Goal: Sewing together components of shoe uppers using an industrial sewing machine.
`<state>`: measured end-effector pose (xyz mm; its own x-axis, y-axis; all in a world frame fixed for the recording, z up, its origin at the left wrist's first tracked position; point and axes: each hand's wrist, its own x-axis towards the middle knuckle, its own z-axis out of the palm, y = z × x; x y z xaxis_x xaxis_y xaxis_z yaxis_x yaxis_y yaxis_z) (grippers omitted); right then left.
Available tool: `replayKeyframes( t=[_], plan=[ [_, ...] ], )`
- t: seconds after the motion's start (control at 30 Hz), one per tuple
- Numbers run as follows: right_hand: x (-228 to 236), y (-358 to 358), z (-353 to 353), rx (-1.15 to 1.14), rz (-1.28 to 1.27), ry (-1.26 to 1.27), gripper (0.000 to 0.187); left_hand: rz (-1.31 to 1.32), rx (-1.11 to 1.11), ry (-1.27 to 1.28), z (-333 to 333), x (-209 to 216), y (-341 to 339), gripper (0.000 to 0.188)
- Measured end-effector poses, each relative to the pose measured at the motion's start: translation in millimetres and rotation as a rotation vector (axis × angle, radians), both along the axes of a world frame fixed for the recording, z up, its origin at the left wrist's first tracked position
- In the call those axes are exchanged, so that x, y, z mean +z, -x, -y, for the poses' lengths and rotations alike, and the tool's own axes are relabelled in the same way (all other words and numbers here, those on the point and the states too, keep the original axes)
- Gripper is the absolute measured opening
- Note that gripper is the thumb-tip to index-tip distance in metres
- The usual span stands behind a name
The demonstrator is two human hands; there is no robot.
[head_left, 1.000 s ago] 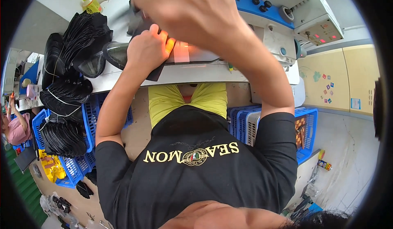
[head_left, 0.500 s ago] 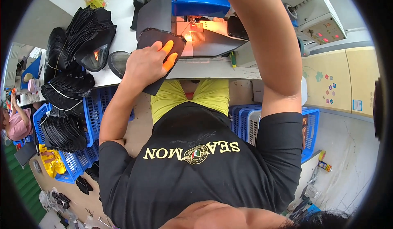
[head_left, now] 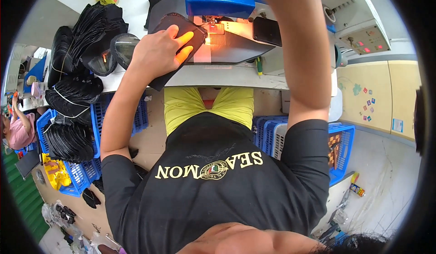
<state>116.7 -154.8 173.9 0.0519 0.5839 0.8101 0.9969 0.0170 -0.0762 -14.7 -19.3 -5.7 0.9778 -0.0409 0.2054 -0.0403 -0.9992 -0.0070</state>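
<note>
My left hand (head_left: 156, 49) grips a flat black piece (head_left: 193, 30) with a curved, finished-looking edge, its near end hanging past the table edge. Orange covers sit on two of its fingers, which press on top of the piece. The piece's right corner lies beside the needle area of a blue sewing machine (head_left: 220, 4), lit by an orange lamp. A rounded black piece with a grey mesh face (head_left: 123, 49) lies left of that hand. My right forearm (head_left: 302, 40) reaches up past the machine's right side; its hand is cut off by the upper edge.
Bundles of black pieces (head_left: 97, 31) crowd the left of the white table (head_left: 190, 74). More tied stacks (head_left: 70, 140) rest on blue crates (head_left: 79, 179) below. A control box (head_left: 368, 40) hangs at right. A green-handled tool (head_left: 259, 66) stands by the table edge. Another person (head_left: 22, 131) sits far left.
My left hand has moved slightly away from my body, and the black piece has turned and shifted with it. The mesh-faced piece has moved up and left. My right forearm has shifted slightly.
</note>
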Motion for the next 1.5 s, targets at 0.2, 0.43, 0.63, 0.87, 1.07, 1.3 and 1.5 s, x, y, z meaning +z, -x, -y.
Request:
replayKeyframes(
  t=[0.2, 0.43, 0.63, 0.87, 1.07, 1.3, 1.5],
  plan=[
    [-150.0, 9.4, 55.0, 0.047, -0.365, 0.378, 0.038, 0.003, -0.055, 0.020, -7.5, 0.0, -4.5, 0.029],
    [-201.3, -5.9, 59.1, -0.272, -0.116, 0.659, 0.032, 0.114, -0.016, -0.083, -1.0, -6.2, -3.5, 0.031],
    [-205.3, -8.4, 55.4, -0.266, -0.172, 0.547, 0.032, 0.215, 0.139, -0.165, 17.9, -11.0, -0.7, 0.033],
    [-206.1, -5.4, 52.0, -0.268, -0.203, 0.492, 0.034, 0.178, -0.006, 0.029, -10.6, -12.7, -17.2, 0.031],
    [-178.8, 9.3, 47.6, -0.099, -0.260, 0.531, 0.029, 0.217, -0.128, 0.018, -34.4, -13.6, -36.8, 0.025],
    [-96.3, 36.1, 4.5, 0.021, 0.415, -0.177, 0.031, 0.224, -0.069, 0.107, -24.0, -19.1, -23.9, 0.021],
    [-30.0, -6.1, -38.0, -0.092, 0.613, -0.243, 0.019, 0.287, -0.032, -0.105, -17.0, -15.9, -28.9, 0.035]
  ],
)
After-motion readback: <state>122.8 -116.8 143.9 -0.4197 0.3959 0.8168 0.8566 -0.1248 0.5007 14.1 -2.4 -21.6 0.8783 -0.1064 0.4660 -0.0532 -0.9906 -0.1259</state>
